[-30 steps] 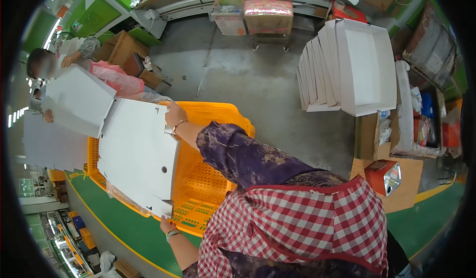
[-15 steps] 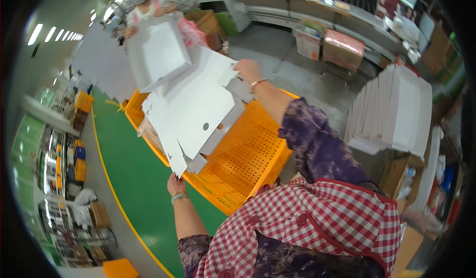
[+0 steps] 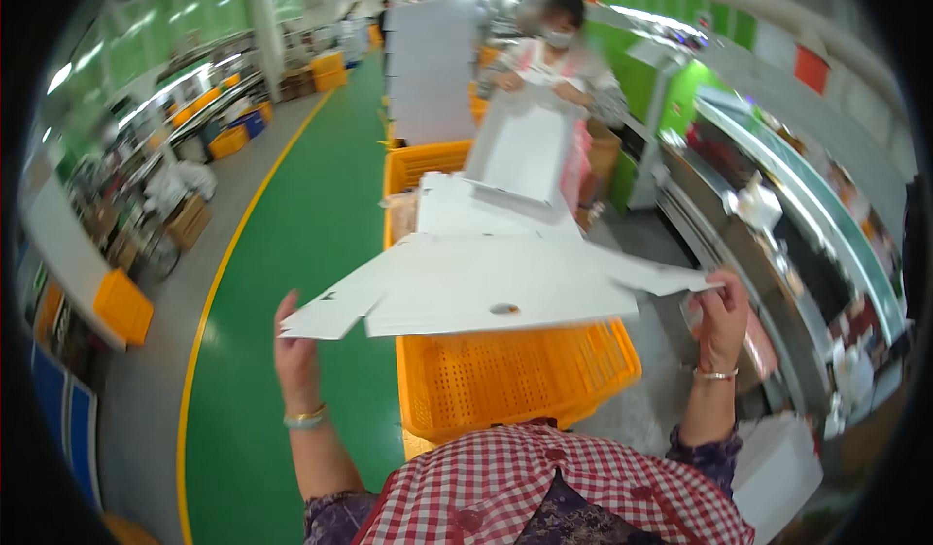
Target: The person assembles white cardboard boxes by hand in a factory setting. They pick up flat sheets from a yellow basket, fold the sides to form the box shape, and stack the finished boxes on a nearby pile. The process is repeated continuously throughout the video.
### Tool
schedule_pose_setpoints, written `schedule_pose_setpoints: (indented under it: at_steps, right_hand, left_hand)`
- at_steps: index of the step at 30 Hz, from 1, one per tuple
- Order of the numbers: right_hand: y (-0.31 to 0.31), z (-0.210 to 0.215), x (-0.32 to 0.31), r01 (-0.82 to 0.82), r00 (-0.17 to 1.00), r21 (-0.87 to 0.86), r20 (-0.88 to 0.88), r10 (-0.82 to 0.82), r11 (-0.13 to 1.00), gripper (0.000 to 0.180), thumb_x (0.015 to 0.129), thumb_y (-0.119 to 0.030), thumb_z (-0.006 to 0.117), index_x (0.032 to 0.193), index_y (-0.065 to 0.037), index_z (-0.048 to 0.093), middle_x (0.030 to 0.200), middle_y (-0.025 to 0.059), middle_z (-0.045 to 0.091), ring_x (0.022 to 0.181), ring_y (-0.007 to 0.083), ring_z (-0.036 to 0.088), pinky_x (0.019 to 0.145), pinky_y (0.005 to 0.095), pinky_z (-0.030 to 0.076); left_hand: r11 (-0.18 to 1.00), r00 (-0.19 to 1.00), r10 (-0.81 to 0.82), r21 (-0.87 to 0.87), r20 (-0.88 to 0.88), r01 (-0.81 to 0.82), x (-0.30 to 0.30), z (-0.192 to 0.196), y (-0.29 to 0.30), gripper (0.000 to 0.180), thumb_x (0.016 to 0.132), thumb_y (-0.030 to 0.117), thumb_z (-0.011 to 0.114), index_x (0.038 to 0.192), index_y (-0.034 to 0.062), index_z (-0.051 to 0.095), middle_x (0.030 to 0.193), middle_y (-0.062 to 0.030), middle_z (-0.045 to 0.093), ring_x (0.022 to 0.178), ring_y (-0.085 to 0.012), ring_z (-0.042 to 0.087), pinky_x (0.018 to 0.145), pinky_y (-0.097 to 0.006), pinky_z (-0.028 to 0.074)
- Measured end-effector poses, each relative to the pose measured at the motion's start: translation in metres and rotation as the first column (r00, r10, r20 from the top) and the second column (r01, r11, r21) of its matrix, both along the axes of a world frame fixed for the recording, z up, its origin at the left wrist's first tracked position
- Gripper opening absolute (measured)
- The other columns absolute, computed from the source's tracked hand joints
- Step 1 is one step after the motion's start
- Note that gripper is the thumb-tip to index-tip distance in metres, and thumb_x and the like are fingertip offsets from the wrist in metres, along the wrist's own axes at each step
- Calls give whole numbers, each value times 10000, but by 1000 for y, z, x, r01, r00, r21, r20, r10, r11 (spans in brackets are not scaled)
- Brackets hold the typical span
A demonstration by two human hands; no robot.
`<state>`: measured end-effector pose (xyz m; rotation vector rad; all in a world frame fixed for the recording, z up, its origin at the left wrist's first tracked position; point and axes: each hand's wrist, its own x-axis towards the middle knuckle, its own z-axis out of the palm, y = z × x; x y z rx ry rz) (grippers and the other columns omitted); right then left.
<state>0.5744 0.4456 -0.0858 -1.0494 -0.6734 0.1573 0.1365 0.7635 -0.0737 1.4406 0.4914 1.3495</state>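
A flat white die-cut cardboard box blank [image 3: 476,282], with a small oval hole near its closest edge, is stretched between my two hands. My left hand [image 3: 296,355] pinches the tip of its left flap, and my right hand [image 3: 721,323] grips the end of its right flap. Beneath and beyond it stands an orange perforated plastic crate [image 3: 520,385]. Further white cardboard [image 3: 457,205] lies behind the blank. Across from me, a co-worker [image 3: 559,64] in a mask holds a folded white open box [image 3: 525,146].
Tall stacked white sheets [image 3: 428,69] stand beyond the crate. To the left runs a green floor lane [image 3: 262,302] with a yellow line. A machine bench [image 3: 748,214] lines the right side, and a pile of white boxes [image 3: 777,472] sits near my right elbow.
My view has swung round to face the co-worker. The blank has come up off the cardboard on the crate, and both hands now hold it spread level before me.
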Motion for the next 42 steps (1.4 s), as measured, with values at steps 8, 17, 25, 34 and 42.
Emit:
schedule_pose_setpoints:
  at_steps: [8,17,25,34,42]
  right_hand:
    - [-1,-4,46,84,987,-53,143,-76,995,154,831,-74,648,972,-31,602,807,-24,534,701,69,475,638,205,370]
    - [44,-49,42,-82,993,-318,-108,49,944,286,795,-82,653,1064,-7,592,887,-26,598,757,82,518,692,225,416]
    - [85,-15,6,-146,911,-525,260,321,838,194,725,-79,703,890,-2,636,781,5,590,675,73,523,602,233,436]
    - [78,16,-8,-96,856,-496,401,325,863,214,691,-82,751,870,-32,646,827,-10,538,665,75,452,610,218,386]
    - [64,28,7,-77,844,-497,428,322,864,220,682,-95,764,872,-55,661,799,-8,515,627,77,444,580,227,379]
  left_hand:
    - [946,960,270,164,71,-279,32,-14,-17,154,885,147,611,996,44,634,889,37,540,854,-92,497,813,-252,390]
    - [978,975,200,36,96,-204,51,1,-19,152,876,151,609,953,21,624,847,-6,626,799,-91,548,775,-247,423]
    - [954,843,34,268,-536,132,124,41,-40,141,755,118,718,837,28,647,790,-11,584,800,-122,522,756,-260,416]
    - [820,637,-106,295,-764,490,162,57,-55,136,750,139,738,795,39,658,762,-38,589,802,-187,518,739,-313,424]
    - [806,542,-133,228,-830,547,182,54,-51,157,752,159,739,795,27,666,724,-66,588,769,-214,532,716,-327,432]
